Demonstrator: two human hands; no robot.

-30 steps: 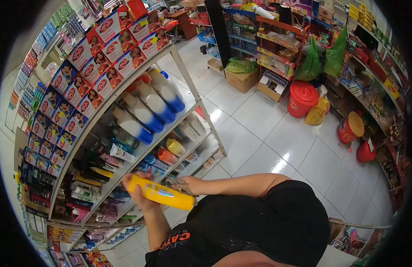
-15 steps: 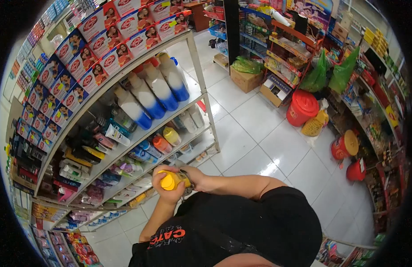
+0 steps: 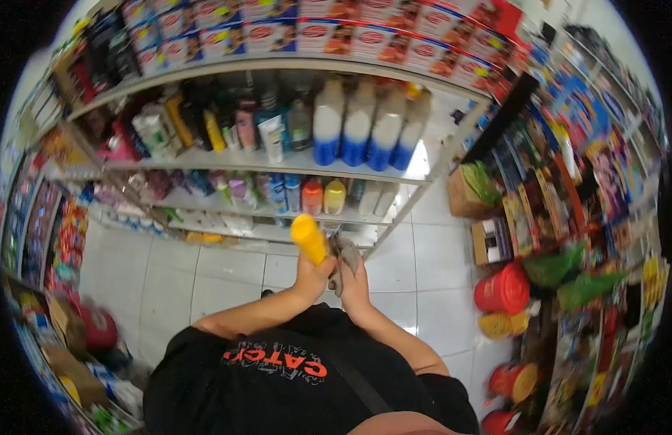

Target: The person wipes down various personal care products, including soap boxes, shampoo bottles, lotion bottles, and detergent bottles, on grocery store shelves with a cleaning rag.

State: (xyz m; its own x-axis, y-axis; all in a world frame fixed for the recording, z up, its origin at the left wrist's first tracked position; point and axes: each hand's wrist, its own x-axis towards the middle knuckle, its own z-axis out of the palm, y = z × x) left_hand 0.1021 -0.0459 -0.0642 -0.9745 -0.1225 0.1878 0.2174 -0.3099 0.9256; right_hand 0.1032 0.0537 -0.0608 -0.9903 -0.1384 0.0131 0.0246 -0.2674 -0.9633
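My left hand (image 3: 313, 275) is closed around the lower part of a yellow bottle (image 3: 309, 238), which stands up out of the fist and is blurred by motion. Close beside it, my right hand (image 3: 356, 281) grips a crumpled grey cloth (image 3: 346, 255), part of which hangs down between the two hands. Both hands are in front of the metal shelf rack, just below its lower shelves. On a lower shelf beyond them stand an orange bottle (image 3: 312, 197) and a yellow-topped bottle (image 3: 335, 198).
Large white-and-blue bottles (image 3: 358, 123) line the shelf above, beside a white tube (image 3: 272, 138). Boxes (image 3: 321, 35) are stacked on top. To the right are a cardboard box (image 3: 469, 194), a red bucket (image 3: 501, 288) and green bags (image 3: 557, 267). White tiled floor (image 3: 234, 290) lies around me.
My view has swung left to face the rack. The yellow bottle has come away from the cloth, and the two hands are now side by side rather than overlapping.
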